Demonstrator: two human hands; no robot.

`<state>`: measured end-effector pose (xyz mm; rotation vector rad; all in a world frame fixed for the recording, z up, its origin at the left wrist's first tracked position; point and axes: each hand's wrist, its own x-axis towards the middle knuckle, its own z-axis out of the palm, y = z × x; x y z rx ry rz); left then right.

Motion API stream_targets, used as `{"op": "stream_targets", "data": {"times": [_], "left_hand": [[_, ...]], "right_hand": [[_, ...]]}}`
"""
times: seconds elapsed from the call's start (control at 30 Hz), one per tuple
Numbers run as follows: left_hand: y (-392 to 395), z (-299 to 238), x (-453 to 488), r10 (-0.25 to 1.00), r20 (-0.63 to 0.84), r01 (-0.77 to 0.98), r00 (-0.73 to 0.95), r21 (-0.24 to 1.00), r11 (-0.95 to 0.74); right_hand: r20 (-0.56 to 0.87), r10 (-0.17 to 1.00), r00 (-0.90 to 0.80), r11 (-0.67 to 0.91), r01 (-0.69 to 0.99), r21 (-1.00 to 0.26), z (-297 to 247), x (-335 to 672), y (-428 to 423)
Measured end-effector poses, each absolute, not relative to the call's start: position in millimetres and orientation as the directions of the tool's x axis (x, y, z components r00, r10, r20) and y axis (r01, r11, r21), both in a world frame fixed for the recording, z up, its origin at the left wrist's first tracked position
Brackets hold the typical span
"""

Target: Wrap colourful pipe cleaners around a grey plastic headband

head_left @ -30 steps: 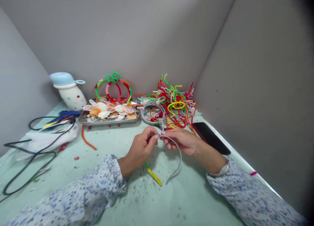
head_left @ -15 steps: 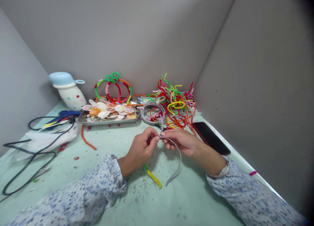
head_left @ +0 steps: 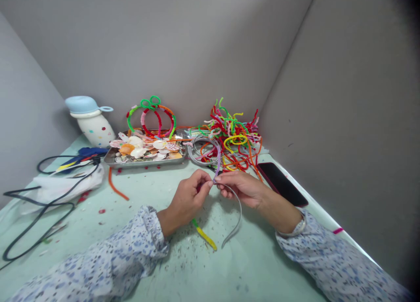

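Observation:
My left hand (head_left: pixel 190 197) and my right hand (head_left: pixel 241 187) meet over the middle of the pale green table (head_left: pixel 170 267). Both pinch the same spot: one end of a thin grey headband (head_left: pixel 236 221) that curves down toward me. A lilac pipe cleaner (head_left: pixel 218 161) rises from that pinch and points up and away. My right hand's fingers close on the headband end; my left hand's thumb and forefinger close on the pipe cleaner at the band.
A yellow-green pipe cleaner piece (head_left: pixel 205 234) lies under my hands. Behind are a pile of coloured pipe cleaners (head_left: pixel 234 136), grey headbands (head_left: pixel 203 151), a metal tray of shells (head_left: pixel 146 153), wrapped hoops (head_left: pixel 152 116), a spotted jar (head_left: pixel 92 123), a phone (head_left: pixel 282 184), black cables (head_left: pixel 42 206).
The lilac pipe cleaner's free end has swung upward and now stands longer above the pinch. Both hands have stayed almost in place.

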<state>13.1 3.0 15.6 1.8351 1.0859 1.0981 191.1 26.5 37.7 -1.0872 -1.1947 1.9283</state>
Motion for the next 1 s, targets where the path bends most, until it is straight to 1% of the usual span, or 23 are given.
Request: {"op": "stream_targets", "data": {"times": [0.13,0.37,0.57,0.8,0.9,1.0], "left_hand": [[3,16,14,0.922,0.278,0.282,0.271,0.892,-0.352],[5,18,14,0.931,0.250,0.260,0.267,0.911,-0.319],[7,18,14,0.945,0.206,0.236,0.254,0.934,-0.267],[9,15,14,0.950,0.172,0.194,0.261,0.954,-0.227],[9,15,15,0.952,0.163,0.193,0.261,0.957,-0.217],[10,15,15,0.954,0.141,0.192,0.266,0.962,-0.195]], "right_hand": [[-0.294,0.835,-0.465,-0.357,-0.051,-0.933,35,191,28],[-0.213,0.866,-0.452,-0.265,-0.055,-0.963,32,192,28],[-0.213,0.877,-0.430,-0.257,-0.046,-0.965,34,192,28],[-0.199,0.872,-0.448,-0.233,-0.022,-0.972,32,195,31],[-0.173,0.871,-0.460,-0.198,-0.006,-0.980,28,197,32],[-0.134,0.873,-0.469,-0.128,0.044,-0.991,26,200,34]]}}
